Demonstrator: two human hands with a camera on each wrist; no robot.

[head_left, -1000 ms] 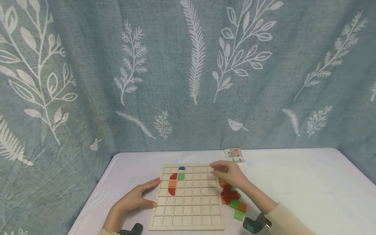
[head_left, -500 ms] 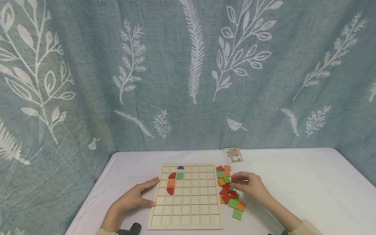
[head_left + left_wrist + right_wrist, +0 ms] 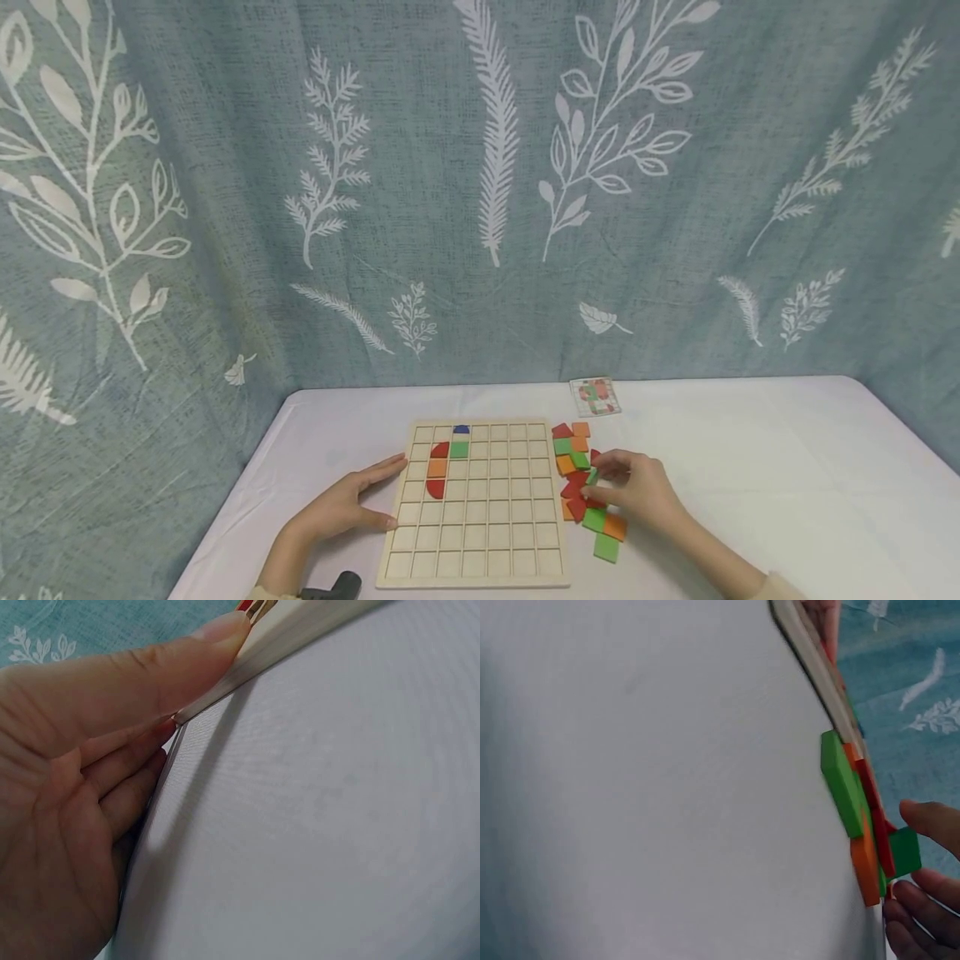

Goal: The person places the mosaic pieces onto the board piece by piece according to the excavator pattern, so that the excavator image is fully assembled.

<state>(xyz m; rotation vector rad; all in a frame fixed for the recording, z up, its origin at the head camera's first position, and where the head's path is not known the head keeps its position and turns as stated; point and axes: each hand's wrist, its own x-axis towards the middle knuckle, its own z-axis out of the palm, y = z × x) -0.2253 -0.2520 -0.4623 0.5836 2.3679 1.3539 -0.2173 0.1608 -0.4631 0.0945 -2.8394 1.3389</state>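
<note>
A wooden grid board [image 3: 480, 533] lies on the table, bearing red quarter-round tiles [image 3: 436, 488], an orange tile [image 3: 437, 468], a green tile [image 3: 459, 450] and a blue piece [image 3: 461, 430]. My left hand [image 3: 341, 504] rests along its left edge, fingers extended and thumb at the side. To the right of the board, my right hand [image 3: 637, 487] is at the heap of loose tiles. Its thumb and fingers pinch a small green tile [image 3: 905, 851], which stands up from the heap in the right wrist view. A red tile [image 3: 576, 485] lies close to the thumb.
Loose green tiles [image 3: 606, 547] and orange tiles [image 3: 615, 526] lie at the heap's near end, others along the board's right edge. A patterned card [image 3: 596, 397] lies behind the heap. A leaf-print curtain [image 3: 450, 208] hangs behind the white table [image 3: 750, 467].
My right hand has moved from over the board's far right corner to the tile heap, then slightly nearer, onto the small green tile. The left hand keeps its place at the board's edge.
</note>
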